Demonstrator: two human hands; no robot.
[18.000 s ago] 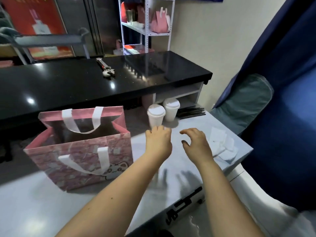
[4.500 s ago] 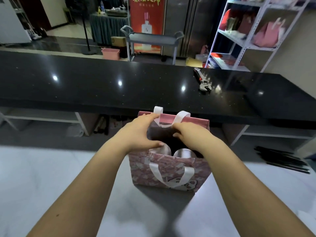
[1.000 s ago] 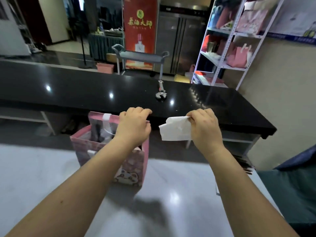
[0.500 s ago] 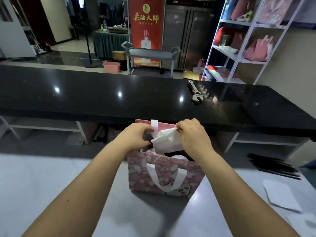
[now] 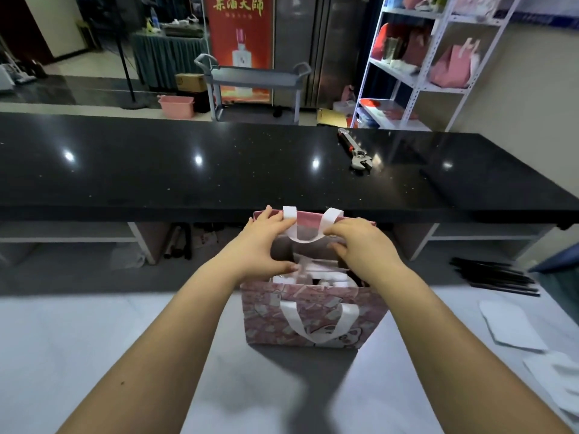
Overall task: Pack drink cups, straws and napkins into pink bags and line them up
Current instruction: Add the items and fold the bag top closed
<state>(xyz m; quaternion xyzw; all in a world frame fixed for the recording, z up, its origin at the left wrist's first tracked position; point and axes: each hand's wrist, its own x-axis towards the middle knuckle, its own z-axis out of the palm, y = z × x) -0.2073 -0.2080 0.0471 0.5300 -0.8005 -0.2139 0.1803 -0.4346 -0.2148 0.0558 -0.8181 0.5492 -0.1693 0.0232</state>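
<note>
Our left hand (image 5: pixel 263 245) grips the pink bag (image 5: pixel 266 317) by its far rim, right hand (image 5: pixel 363 245) seemingly pinching it too. The napkin (image 5: pixel 329 272) sits inside, directly beneath both, and the straws (image 5: pixel 495 277) lie rightward, nearer the right.

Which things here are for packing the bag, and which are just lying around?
For the job:
pink bag
black straws
white napkins

Just lying about:
wrench on the black counter
pink basket
grey cart
</note>
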